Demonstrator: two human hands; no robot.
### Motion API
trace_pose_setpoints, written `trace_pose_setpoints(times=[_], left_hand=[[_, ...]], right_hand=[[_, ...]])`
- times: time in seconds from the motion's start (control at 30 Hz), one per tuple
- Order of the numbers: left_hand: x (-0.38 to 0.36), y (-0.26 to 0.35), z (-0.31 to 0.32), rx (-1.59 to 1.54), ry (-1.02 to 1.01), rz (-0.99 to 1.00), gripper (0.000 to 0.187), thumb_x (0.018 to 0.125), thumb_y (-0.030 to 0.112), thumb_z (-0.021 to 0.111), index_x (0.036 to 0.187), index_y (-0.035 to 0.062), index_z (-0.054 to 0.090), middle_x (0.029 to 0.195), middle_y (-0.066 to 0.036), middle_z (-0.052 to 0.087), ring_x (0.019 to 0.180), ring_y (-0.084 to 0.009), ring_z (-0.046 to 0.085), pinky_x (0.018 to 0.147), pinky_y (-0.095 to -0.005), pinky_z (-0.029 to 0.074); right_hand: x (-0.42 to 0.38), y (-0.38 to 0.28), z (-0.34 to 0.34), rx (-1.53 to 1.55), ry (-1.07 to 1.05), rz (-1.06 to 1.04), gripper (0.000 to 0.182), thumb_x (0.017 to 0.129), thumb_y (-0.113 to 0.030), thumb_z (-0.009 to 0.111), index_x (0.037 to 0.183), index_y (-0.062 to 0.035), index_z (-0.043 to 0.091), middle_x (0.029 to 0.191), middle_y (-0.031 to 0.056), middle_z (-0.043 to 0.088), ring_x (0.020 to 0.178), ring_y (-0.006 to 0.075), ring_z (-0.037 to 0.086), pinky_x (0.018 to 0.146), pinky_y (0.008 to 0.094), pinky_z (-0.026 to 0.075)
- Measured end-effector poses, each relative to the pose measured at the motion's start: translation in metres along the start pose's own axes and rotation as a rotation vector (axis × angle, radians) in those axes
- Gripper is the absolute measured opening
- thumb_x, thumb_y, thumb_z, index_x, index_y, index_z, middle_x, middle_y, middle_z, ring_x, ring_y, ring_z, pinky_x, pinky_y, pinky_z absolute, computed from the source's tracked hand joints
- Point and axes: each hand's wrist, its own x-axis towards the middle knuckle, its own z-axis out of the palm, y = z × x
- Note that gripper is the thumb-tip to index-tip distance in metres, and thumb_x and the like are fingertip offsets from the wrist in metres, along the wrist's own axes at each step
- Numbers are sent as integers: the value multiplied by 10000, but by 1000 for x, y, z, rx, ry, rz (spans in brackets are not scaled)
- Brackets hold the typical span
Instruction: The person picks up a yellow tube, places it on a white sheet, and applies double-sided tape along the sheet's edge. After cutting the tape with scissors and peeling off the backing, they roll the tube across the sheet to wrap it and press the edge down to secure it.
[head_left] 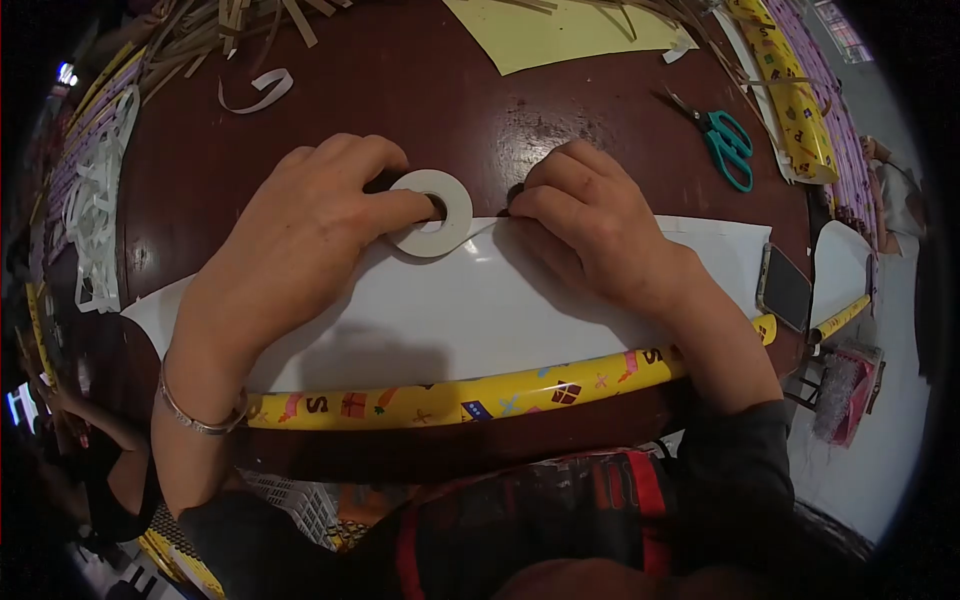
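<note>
My left hand (305,220) grips a roll of white tape (457,212), its thumb pushed into the core and its fingers behind. A strip runs from the roll to my right hand (595,215), whose fingers are pinched together at the far edge of the paper. Beneath both hands lies the white back of a sheet of wrapping paper (390,320). Its near side curls into a yellow printed roll (440,403) along the table's front edge. A small dark object, partly covered, shows at my right fingertips.
Teal-handled scissors (730,148) lie open at the back right. A phone (785,287) rests by the right edge. Yellow card (560,35), brown strips (230,25) and a curled white strip (262,92) lie farther back. White strips (98,200) hang at left. Other people are at both sides.
</note>
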Motion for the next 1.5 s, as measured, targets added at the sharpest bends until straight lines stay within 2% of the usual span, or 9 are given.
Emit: trace_pose_setpoints(times=[0.17, 0.23, 0.37, 0.57, 0.73, 0.87, 1.03, 1.33, 1.5], left_hand=[[6, -1, -13, -56, -110, -5, 196, 813, 0, 661, 988, 82, 695, 1062, -69, 600, 988, -256, 585, 838, -358, 467], [7, -3, -20, -222, -235, -70, 246, 758, -11, 718, 987, 55, 654, 1157, -106, 560, 1041, -286, 586, 827, -383, 509], [16, -10, -33, -392, -374, -77, 259, 781, 26, 720, 1021, 48, 624, 1205, -127, 526, 1023, -290, 593, 816, -378, 514], [18, -21, -31, -483, -362, 114, 332, 857, 281, 729, 1001, 19, 583, 1221, -160, 512, 973, -256, 596, 787, -351, 510], [23, -13, -42, -632, -433, -114, 426, 814, 389, 777, 852, 37, 541, 1147, -157, 563, 913, -171, 566, 763, -318, 496], [28, -8, -43, -672, -428, -174, 448, 793, 380, 801, 772, 56, 493, 1072, -141, 596, 859, -149, 568, 744, -301, 482], [36, 4, -44, -825, -393, -416, 430, 768, 246, 800, 662, 77, 420, 914, -127, 632, 789, -124, 567, 686, -282, 456], [27, 17, -54, -651, -460, -488, 426, 709, 196, 822, 685, 71, 416, 738, -87, 605, 790, -153, 579, 653, -277, 451], [6, 15, -51, -619, -435, -514, 377, 670, 101, 799, 723, 63, 428, 852, -112, 618, 844, -152, 561, 722, -289, 449]], right_hand=[[0, 0, 0, 7, -5, 7, 127, 719, -77, 710, 816, -74, 629, 821, 63, 540, 805, 264, 541, 713, 381, 473], [0, 0, -1, 8, -5, 7, 128, 718, -75, 709, 818, -71, 629, 821, 64, 539, 804, 263, 540, 713, 381, 473], [1, -1, -3, 28, -23, 3, 197, 703, 9, 725, 873, -35, 634, 851, 84, 608, 784, 287, 573, 680, 388, 479], [0, -1, -3, 26, -6, 2, 203, 705, 13, 724, 890, -30, 654, 855, 83, 613, 787, 285, 573, 679, 384, 479], [0, -1, -3, 28, -2, 4, 195, 715, 8, 727, 893, -30, 658, 849, 80, 616, 785, 281, 574, 681, 383, 481], [0, -1, -2, 13, 0, 11, 164, 734, -9, 728, 882, -30, 660, 841, 78, 616, 783, 279, 576, 685, 385, 482], [1, -4, -3, 21, -12, 22, 143, 744, -23, 726, 873, -37, 665, 848, 77, 619, 790, 278, 578, 693, 387, 482], [2, -5, -2, 10, 22, 2, 147, 746, -34, 728, 881, -47, 670, 854, 71, 619, 815, 273, 583, 704, 385, 482], [0, -4, -2, 4, -10, 3, 159, 732, -23, 728, 877, -43, 667, 861, 74, 615, 815, 273, 582, 719, 389, 479]])
